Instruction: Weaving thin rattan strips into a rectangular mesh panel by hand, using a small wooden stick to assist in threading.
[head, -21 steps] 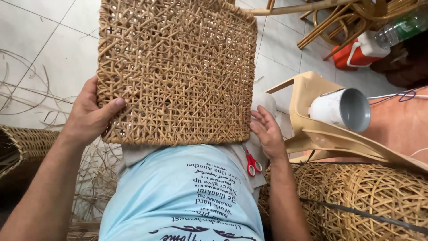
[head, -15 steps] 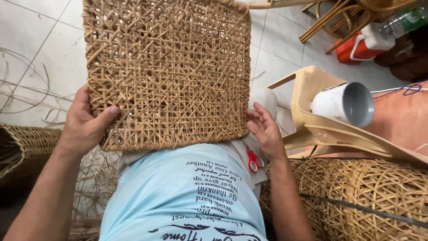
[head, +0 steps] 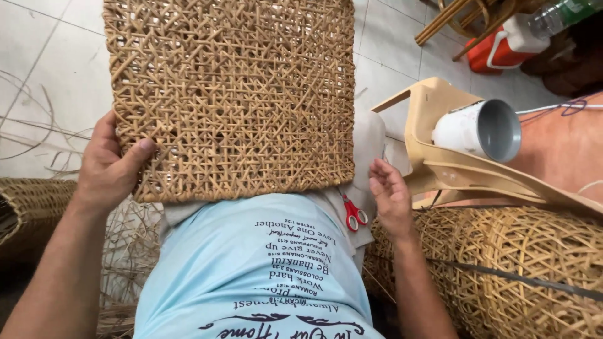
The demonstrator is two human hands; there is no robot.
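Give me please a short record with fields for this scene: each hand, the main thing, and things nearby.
Left hand: grips the lower left corner of the woven rattan panel, thumb on top.
Right hand: open, just off the panel's lower right corner, not touching it.
Panel: rests on the lap.
Nearby: red-handled scissors on the lap; white cup lying on a beige plastic stool; woven baskets at right.

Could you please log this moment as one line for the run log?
left hand: grips woven rattan panel | right hand: open, off panel | red scissors: on lap
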